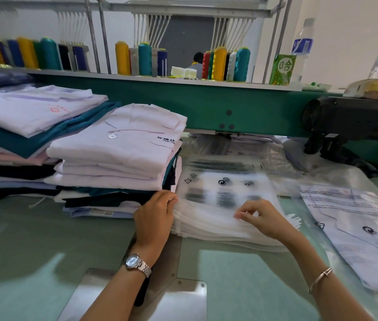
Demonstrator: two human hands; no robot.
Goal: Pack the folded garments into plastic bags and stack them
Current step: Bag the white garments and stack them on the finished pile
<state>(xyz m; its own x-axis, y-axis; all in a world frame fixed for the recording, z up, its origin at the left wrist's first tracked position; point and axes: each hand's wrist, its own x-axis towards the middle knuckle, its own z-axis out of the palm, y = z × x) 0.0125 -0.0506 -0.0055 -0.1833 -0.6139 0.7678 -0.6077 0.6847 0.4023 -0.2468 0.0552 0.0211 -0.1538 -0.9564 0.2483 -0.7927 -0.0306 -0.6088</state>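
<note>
At 12 o'clock on bench (21, 239) | bag stack (218, 230) gripped by left hand (154, 216) | top bag (225, 181) pinched by right hand (262, 218)

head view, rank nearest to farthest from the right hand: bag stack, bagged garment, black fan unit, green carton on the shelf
1. bag stack: front centre, touched by the right hand.
2. bagged garment: flat on the table, to the hand's right.
3. black fan unit: back right, below the shelf.
4. green carton: on the shelf, back right.
</note>
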